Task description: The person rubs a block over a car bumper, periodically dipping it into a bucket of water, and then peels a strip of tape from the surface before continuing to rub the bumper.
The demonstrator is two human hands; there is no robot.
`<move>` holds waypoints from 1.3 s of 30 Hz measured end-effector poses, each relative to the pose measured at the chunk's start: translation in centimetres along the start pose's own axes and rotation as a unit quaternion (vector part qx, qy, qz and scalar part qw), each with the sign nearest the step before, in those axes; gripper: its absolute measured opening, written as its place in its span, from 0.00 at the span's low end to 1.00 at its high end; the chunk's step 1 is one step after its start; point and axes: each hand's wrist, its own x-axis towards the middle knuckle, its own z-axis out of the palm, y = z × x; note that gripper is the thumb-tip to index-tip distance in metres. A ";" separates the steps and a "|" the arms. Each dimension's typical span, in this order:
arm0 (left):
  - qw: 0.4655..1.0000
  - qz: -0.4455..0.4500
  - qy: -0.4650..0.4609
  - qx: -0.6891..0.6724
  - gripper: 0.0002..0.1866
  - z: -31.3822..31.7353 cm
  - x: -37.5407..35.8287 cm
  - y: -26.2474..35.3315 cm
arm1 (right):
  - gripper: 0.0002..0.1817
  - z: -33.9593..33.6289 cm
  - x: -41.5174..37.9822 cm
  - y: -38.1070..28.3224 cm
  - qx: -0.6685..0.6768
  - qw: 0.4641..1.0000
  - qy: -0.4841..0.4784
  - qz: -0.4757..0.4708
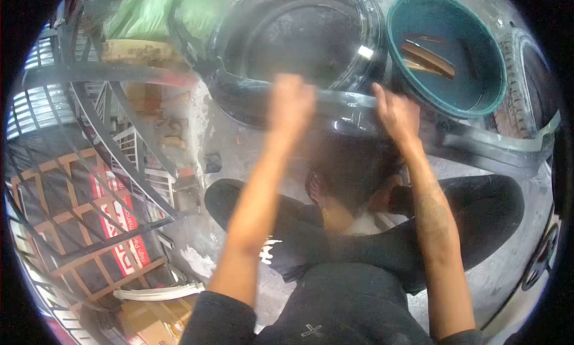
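Observation:
A long, glossy dark curved panel point(344, 115), which looks like a car bumper, lies across in front of my crossed legs. My right hand point(399, 115) is closed around its upper edge, thumb up. My left hand point(291, 106) is blurred by motion, its fingers curled against the panel's upper edge; whatever it may hold is hidden. Just beyond the panel stands a large black basin point(373, 31) with dark water in it. At the right of that is a teal basin point(502, 88) holding water and several brown strips point(427, 58).
A tyre point(517, 91) stands at the far right. Metal racks point(113, 124) with cardboard boxes point(143, 50) and a red printed box point(119, 225) fill the left side. A green plastic bag point(146, 16) sits at the upper left. Grey concrete floor point(233, 160) lies around me.

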 end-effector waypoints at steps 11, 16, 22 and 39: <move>0.999 -0.007 0.026 0.018 0.16 1.0 0.5 -1.8 | 0.36 0.4 -0.2 0.5 0.027 0.999 0.027 -0.010; 0.934 -0.287 -0.026 0.210 0.30 -9.9 3.9 -23.2 | 0.33 -0.5 -0.4 -0.2 0.015 0.994 0.084 -0.069; 0.977 -0.184 0.085 0.061 0.27 -11.0 -1.5 -12.4 | 0.34 -5.5 -3.3 0.5 -0.017 0.999 0.007 -0.035; 0.971 -0.030 -0.119 -0.203 0.26 -7.9 -3.3 0.3 | 0.38 -18.8 -4.1 13.0 -0.175 0.982 -0.068 0.011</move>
